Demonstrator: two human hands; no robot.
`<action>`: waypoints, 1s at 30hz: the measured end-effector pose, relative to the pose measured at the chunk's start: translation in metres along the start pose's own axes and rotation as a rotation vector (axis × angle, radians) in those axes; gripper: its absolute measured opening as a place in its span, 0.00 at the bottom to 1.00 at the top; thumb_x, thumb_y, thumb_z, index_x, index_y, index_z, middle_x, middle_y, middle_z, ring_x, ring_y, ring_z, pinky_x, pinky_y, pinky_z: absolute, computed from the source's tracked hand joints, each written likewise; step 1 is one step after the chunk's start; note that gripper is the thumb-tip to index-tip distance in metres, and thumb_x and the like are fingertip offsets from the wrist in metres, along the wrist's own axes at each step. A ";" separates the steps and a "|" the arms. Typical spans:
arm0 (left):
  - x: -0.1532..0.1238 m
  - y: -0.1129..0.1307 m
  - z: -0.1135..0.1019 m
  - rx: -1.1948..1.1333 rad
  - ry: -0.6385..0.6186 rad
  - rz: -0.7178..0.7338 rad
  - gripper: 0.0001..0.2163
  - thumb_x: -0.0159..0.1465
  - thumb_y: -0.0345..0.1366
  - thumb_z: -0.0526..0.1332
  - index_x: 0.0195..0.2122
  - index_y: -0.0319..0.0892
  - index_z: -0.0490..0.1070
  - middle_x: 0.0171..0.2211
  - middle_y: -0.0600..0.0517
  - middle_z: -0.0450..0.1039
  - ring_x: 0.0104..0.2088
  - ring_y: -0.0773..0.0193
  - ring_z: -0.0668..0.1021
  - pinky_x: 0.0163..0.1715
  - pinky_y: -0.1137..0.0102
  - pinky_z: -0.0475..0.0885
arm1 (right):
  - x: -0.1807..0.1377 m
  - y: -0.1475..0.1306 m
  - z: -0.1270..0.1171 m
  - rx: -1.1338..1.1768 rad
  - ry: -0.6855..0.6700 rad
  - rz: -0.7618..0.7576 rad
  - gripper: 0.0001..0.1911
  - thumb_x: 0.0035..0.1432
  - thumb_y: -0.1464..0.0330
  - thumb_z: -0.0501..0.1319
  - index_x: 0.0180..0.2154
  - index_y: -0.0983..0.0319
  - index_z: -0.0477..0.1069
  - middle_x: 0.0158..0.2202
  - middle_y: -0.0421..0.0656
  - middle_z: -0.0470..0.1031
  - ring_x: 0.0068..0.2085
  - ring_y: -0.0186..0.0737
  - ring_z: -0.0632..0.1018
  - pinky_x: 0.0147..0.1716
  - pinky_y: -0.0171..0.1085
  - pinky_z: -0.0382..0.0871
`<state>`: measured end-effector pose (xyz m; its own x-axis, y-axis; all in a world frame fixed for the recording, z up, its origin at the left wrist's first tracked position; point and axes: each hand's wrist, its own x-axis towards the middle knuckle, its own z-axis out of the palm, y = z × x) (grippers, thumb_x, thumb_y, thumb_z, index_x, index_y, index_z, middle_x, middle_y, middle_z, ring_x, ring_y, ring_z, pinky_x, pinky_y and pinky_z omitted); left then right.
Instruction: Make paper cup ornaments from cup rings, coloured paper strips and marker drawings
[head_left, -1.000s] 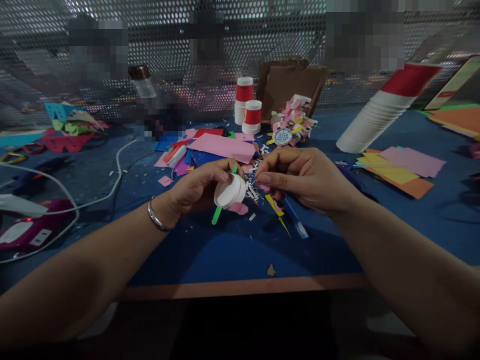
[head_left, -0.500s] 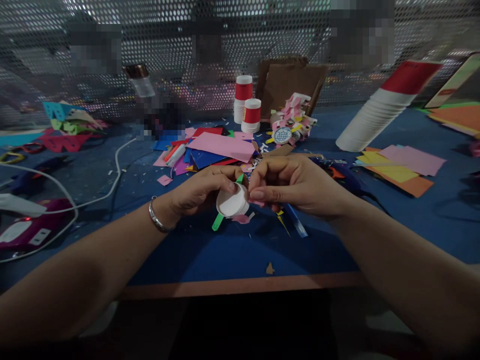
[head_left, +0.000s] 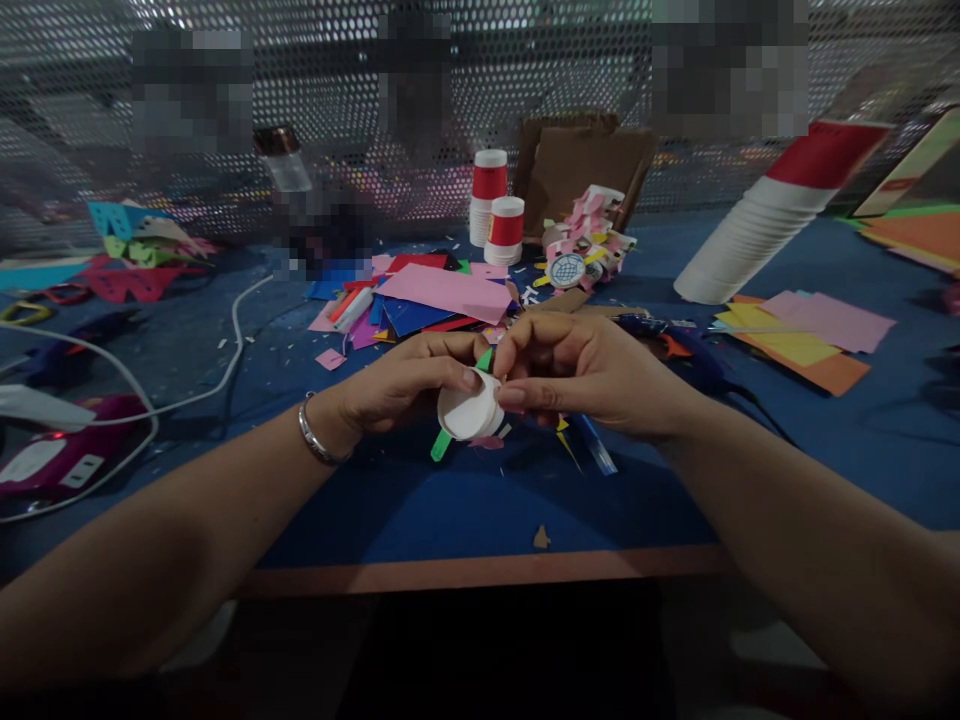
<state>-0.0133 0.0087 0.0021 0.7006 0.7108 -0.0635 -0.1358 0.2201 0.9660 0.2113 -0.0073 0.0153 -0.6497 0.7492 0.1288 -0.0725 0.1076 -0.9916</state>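
Observation:
A small white paper cup (head_left: 466,412) is tilted so that its round white face shows, with a green strip (head_left: 441,446) sticking out below and above it. Fingers of my left hand (head_left: 409,385) are closed around the cup's left side, the thumb on its upper rim. My right hand (head_left: 574,370) is pinched at the cup's right edge, fingertips touching it; whatever lies between them is hidden. Just under the cup is a pink paper scrap (head_left: 491,442). Beneath my right hand lie a yellow pointed piece (head_left: 570,450) and a clear blue strip (head_left: 600,450).
Coloured paper sheets (head_left: 450,292) and markers (head_left: 352,308) lie beyond my hands. Stacked paper cups (head_left: 490,195) stand behind, and a long cup stack (head_left: 757,235) leans at right. A pink-and-white paper model (head_left: 589,240) sits near cardboard (head_left: 581,175). A white cable (head_left: 236,330) crosses the left side.
Both hands and the cup have shifted very slightly right in view. My right fingertips sit closer against the cup's edge, and the pink bit by them no longer shows.

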 end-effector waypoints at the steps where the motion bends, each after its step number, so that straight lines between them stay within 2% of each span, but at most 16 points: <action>1: 0.000 0.000 -0.001 -0.010 -0.019 0.014 0.11 0.54 0.35 0.74 0.35 0.38 0.77 0.31 0.49 0.80 0.27 0.64 0.79 0.27 0.72 0.75 | 0.000 0.000 0.000 0.009 0.002 -0.004 0.20 0.51 0.65 0.82 0.38 0.63 0.75 0.27 0.36 0.79 0.24 0.29 0.77 0.22 0.27 0.71; 4: 0.002 -0.001 -0.002 -0.024 -0.036 0.051 0.11 0.54 0.36 0.74 0.35 0.39 0.77 0.32 0.48 0.81 0.30 0.61 0.81 0.30 0.69 0.77 | -0.001 0.001 0.001 0.032 0.009 -0.017 0.20 0.53 0.65 0.81 0.40 0.62 0.75 0.28 0.35 0.79 0.24 0.30 0.78 0.23 0.28 0.72; 10: 0.002 -0.003 -0.005 -0.020 -0.046 0.080 0.10 0.54 0.35 0.74 0.34 0.40 0.77 0.31 0.50 0.80 0.30 0.62 0.81 0.32 0.69 0.76 | -0.001 0.002 0.002 0.055 0.005 -0.031 0.18 0.58 0.62 0.79 0.42 0.63 0.75 0.31 0.37 0.80 0.26 0.29 0.78 0.25 0.30 0.77; 19: 0.003 -0.001 -0.005 0.052 -0.053 0.121 0.11 0.55 0.37 0.75 0.35 0.38 0.79 0.31 0.50 0.80 0.28 0.65 0.79 0.28 0.73 0.72 | 0.001 0.006 0.001 0.128 0.010 0.021 0.22 0.51 0.64 0.83 0.40 0.63 0.75 0.29 0.36 0.79 0.25 0.29 0.79 0.24 0.28 0.76; 23: 0.004 0.000 -0.005 0.062 -0.076 0.086 0.10 0.55 0.36 0.74 0.34 0.38 0.78 0.33 0.50 0.80 0.30 0.64 0.80 0.29 0.72 0.73 | 0.001 0.006 0.001 0.112 0.003 0.060 0.21 0.53 0.63 0.82 0.39 0.63 0.73 0.28 0.35 0.79 0.25 0.29 0.78 0.24 0.27 0.76; 27: 0.003 -0.001 -0.005 0.055 -0.086 0.067 0.12 0.56 0.37 0.75 0.39 0.38 0.79 0.35 0.48 0.82 0.32 0.61 0.82 0.33 0.69 0.76 | 0.001 0.005 0.002 0.096 0.002 0.054 0.21 0.55 0.61 0.81 0.39 0.63 0.73 0.27 0.35 0.78 0.25 0.29 0.78 0.24 0.28 0.75; 30: 0.002 -0.001 -0.004 0.019 -0.082 0.067 0.11 0.56 0.36 0.75 0.38 0.38 0.79 0.34 0.48 0.82 0.31 0.61 0.82 0.33 0.69 0.77 | 0.001 0.005 0.003 0.106 0.011 0.036 0.21 0.55 0.60 0.80 0.39 0.62 0.73 0.27 0.35 0.78 0.24 0.29 0.77 0.23 0.28 0.74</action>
<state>-0.0147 0.0127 0.0000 0.7457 0.6659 0.0219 -0.1716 0.1601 0.9721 0.2082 -0.0079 0.0106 -0.6449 0.7586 0.0928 -0.1294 0.0113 -0.9915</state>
